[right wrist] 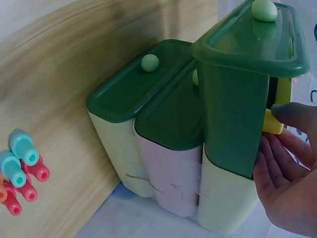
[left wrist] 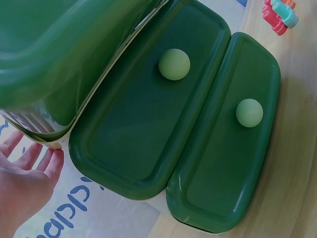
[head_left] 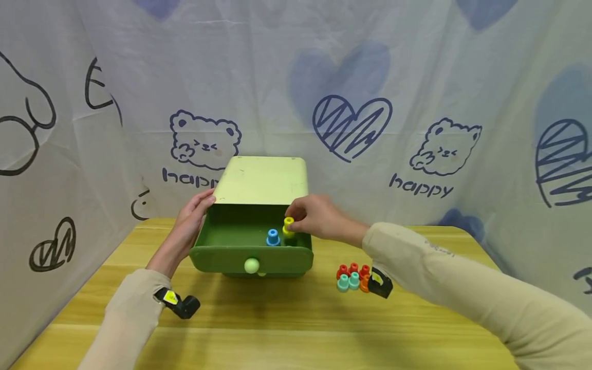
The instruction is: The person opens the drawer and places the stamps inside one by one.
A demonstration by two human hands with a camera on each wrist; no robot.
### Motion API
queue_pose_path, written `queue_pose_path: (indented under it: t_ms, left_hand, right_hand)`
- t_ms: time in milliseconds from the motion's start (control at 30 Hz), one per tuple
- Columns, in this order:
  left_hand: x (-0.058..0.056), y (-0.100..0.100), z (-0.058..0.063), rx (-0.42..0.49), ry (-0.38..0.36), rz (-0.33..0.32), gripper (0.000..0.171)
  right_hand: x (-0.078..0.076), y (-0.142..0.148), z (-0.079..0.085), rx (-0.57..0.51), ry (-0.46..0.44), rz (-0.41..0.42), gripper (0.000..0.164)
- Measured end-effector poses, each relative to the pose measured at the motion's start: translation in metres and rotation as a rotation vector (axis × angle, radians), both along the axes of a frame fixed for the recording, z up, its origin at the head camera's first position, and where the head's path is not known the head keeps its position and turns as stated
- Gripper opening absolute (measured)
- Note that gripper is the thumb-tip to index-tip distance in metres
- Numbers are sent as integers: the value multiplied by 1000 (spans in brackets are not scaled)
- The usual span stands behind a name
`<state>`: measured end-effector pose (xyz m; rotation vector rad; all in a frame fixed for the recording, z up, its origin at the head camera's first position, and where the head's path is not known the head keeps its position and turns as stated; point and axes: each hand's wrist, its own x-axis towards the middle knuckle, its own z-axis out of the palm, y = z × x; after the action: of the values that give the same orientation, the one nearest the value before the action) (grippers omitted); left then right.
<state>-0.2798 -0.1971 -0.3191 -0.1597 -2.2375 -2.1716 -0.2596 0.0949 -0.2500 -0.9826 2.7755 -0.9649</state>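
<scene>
A small cabinet [head_left: 263,180] with a pale top has its top green drawer [head_left: 252,259] pulled out. My left hand [head_left: 191,213] rests on the cabinet's left side near the front edge; in the left wrist view, the fingertips [left wrist: 57,161] touch it from the side. My right hand [head_left: 319,218] pinches a yellow peg [head_left: 289,222] between thumb and fingers, over the right side of the drawer. The yellow peg [right wrist: 272,123] is partly hidden by the drawer wall in the right wrist view. Inside the drawer a blue peg [head_left: 273,238] stands upright.
To the right on the wooden table [head_left: 287,329], several pegs stand together: red pegs [head_left: 353,268], teal pegs [head_left: 353,280] and an orange peg [head_left: 364,283] partly behind the right wrist camera. Two shut drawers with round knobs [left wrist: 249,113] lie below the open one. A printed curtain [head_left: 277,77] hangs behind.
</scene>
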Motion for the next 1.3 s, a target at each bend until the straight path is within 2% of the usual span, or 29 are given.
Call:
queue_pose_path:
  t_ms: [300,733,933,1300]
  left_hand:
    - [-1,-1,-2,2,3,-2,70]
    - [2,0,-1,-12,-2,8,68]
    - [1,0,-2,4,-12,8,69]
    - [1,0,-1,3,-11,9,69]
  right_hand:
    - [1,-1,-7,-8,43,11,20]
    - [1,1,-8,-6,29,24,23]
    - [0,5,-11,-62,-7,37,23]
    - [2,16,-16,-164,7,4,22]
